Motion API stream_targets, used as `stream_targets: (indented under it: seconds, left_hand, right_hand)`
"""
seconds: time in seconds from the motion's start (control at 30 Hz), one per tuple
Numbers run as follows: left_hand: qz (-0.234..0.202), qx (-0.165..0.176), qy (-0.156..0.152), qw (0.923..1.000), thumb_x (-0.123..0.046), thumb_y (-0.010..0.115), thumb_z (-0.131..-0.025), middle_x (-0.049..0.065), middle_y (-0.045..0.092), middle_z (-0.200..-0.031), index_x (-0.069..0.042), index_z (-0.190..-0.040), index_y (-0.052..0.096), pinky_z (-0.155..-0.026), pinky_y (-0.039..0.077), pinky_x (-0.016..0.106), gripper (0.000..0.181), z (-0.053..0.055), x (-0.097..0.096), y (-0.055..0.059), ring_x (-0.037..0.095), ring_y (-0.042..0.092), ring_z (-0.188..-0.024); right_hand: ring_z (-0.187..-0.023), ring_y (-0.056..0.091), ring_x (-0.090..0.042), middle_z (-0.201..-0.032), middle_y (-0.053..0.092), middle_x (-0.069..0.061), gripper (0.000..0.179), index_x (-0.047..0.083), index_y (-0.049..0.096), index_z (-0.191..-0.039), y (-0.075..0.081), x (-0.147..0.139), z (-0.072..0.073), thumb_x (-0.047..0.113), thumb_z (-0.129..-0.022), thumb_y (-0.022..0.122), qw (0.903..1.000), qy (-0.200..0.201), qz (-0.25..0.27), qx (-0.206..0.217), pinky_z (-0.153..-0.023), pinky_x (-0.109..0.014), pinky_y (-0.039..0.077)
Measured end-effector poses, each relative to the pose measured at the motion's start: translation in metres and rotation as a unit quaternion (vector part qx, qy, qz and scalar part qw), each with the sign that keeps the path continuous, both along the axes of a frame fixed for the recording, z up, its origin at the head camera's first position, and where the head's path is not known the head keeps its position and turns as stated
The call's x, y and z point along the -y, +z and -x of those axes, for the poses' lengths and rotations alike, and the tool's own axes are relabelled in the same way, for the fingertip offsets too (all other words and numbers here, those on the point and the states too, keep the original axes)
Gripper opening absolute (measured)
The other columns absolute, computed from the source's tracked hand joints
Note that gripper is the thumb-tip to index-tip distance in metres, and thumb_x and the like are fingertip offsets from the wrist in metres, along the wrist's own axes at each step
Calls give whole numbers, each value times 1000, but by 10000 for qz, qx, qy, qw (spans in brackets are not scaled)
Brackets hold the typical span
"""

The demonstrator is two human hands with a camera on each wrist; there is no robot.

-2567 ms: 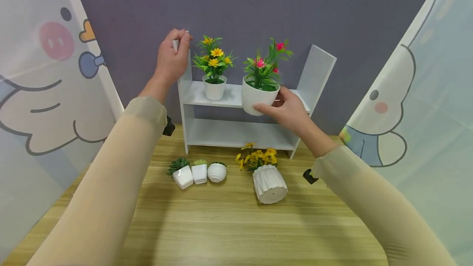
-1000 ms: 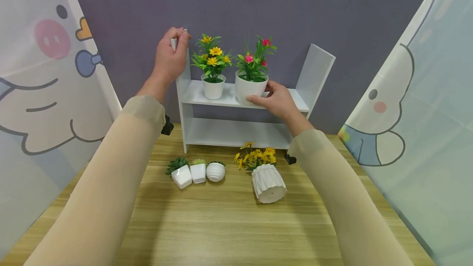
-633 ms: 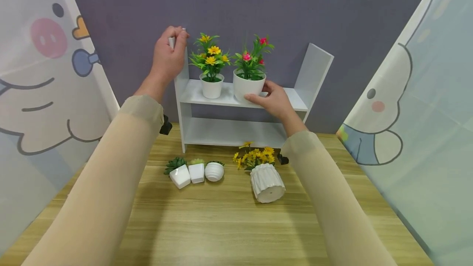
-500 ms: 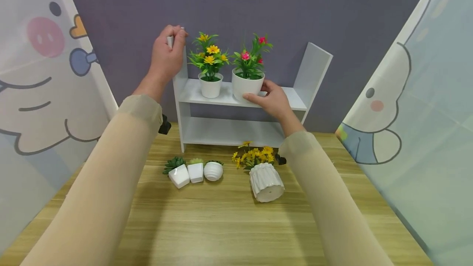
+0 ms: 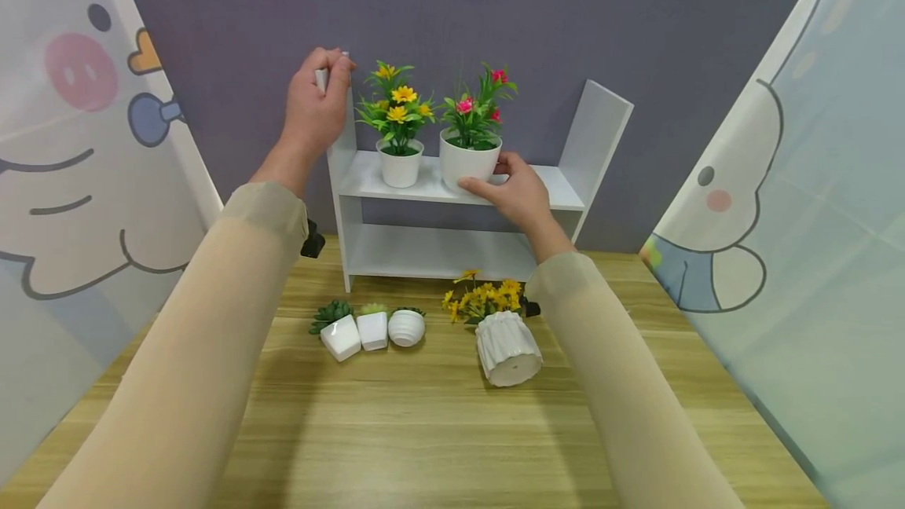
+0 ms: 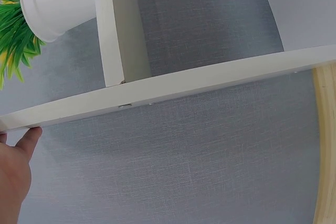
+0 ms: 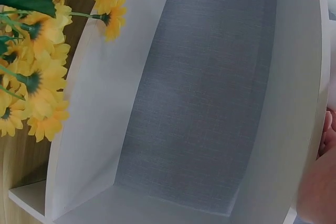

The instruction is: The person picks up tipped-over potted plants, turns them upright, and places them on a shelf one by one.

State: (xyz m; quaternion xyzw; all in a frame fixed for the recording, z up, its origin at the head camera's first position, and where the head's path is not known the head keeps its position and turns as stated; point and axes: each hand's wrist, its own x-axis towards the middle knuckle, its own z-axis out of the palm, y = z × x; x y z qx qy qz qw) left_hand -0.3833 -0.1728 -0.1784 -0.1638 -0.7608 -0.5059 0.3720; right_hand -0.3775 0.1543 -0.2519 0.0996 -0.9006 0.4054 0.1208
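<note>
My left hand (image 5: pixel 316 104) grips the top of the left side panel of a small white two-tier shelf (image 5: pixel 438 250). In the left wrist view, the thumb and fingers of that hand (image 6: pixel 13 177) are at the panel's end. My right hand (image 5: pixel 522 193) holds a white round pot with pink flowers (image 5: pixel 467 163) on the upper board, its thumb on the front and its fingers partly hidden behind. To the left of it on the same board stands a smaller white pot with yellow flowers (image 5: pixel 401 167), upright. Only the edge of my right hand (image 7: pixel 319 182) shows in the right wrist view.
On the wooden table (image 5: pixel 396 438) before the shelf lie three small potted succulents: two angular white pots (image 5: pixel 341 338), (image 5: pixel 372 331) and a round ribbed one (image 5: pixel 406 328). A fluted white pot (image 5: pixel 507 348) with yellow flowers (image 5: pixel 488 299) lies tipped over to their right. A grey wall (image 5: pixel 452 6) stands behind.
The pot with pink flowers has moved left and back, from before the shelf onto the upper board, with my right hand still on it. My left hand keeps its grip on the panel.
</note>
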Motion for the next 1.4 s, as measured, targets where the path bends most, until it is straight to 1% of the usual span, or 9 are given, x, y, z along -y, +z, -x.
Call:
stream_targets:
  seconds: [0.37, 0.67, 0.8, 0.93, 1.03, 1.1, 1.23, 1.3, 1.4]
  left_hand:
    - [62, -68, 27, 10000, -34, 51, -116, 12, 66, -139, -27, -92, 54, -129, 37, 24, 26, 2, 3, 0, 8, 48, -156]
    - [61, -10, 11, 10000, -36, 51, -116, 12, 65, -140, -27, -92, 54, -130, 35, 24, 26, 1, 3, 0, 6, 46, -157]
    - [101, 54, 63, 9999, -37, 50, -116, 12, 65, -142, -26, -93, 55, -130, 36, 25, 26, 0, 3, 0, 6, 46, -158]
    - [121, 41, 80, 9999, -36, 50, -116, 13, 65, -142, -24, -94, 55, -130, 36, 26, 26, 0, 2, 0, 8, 46, -158]
    - [123, 28, 71, 9999, -36, 51, -116, 13, 66, -142, -23, -94, 55, -130, 36, 26, 26, 0, 2, 0, 9, 46, -158]
    - [113, -3, 52, 9999, -35, 51, -116, 14, 66, -141, -21, -94, 56, -130, 36, 25, 26, -1, 2, 0, 10, 46, -159]
    - [100, -40, 34, 9999, -34, 51, -116, 14, 66, -141, -20, -94, 56, -130, 35, 24, 26, -1, 2, 0, 12, 47, -159]
    - [87, -37, 11, 10000, -34, 51, -116, 14, 66, -141, -21, -93, 55, -130, 35, 24, 26, -1, 1, 0, 11, 47, -158]
    - [74, -31, -5, 10000, -35, 51, -116, 14, 66, -142, -24, -92, 54, -130, 35, 24, 26, 0, 2, 0, 10, 47, -158]
  right_hand:
    - [-132, 61, -30, -150, 64, -7, 96, 15, 51, -155, -1, 4, -1, 73, -85, 83, 9996, -202, -184, 6, -111, -53, 51]
    - [-135, 60, -30, -157, 60, -5, 108, 16, 43, -163, -1, 4, -3, 75, -82, 84, 9997, -157, -162, -105, -113, -54, 50]
    - [-122, 58, -27, -158, 58, -4, 111, 17, 37, -166, -3, 1, -4, 69, -82, 88, 9996, 26, 132, -231, -104, -48, 50]
    - [-104, 52, -25, -155, 60, -6, 104, 16, 39, -164, -4, -5, -8, 59, -85, 91, 9973, 266, 432, -522, -87, -39, 47]
    - [-101, 53, -24, -153, 62, -6, 97, 17, 42, -162, -4, -11, -13, 53, -87, 92, 9948, 402, 620, -701, -82, -36, 47]
    - [-106, 56, -24, -152, 62, -6, 93, 16, 43, -161, -5, -16, -17, 50, -89, 91, 9930, 476, 745, -778, -84, -36, 47]
    - [-120, 59, -30, -151, 63, -10, 85, 12, 45, -160, -11, -30, -31, 44, -93, 88, 9905, 677, 799, -889, -96, -39, 46]
    - [-122, 60, -33, -150, 63, -13, 81, 10, 46, -159, -15, -39, -38, 39, -95, 87, 9889, 837, 782, -941, -102, -43, 46]
    - [-122, 61, -35, -149, 63, -15, 75, 7, 46, -158, -22, -52, -50, 30, -98, 85, 9878, 1017, 625, -1001, -105, -49, 47]
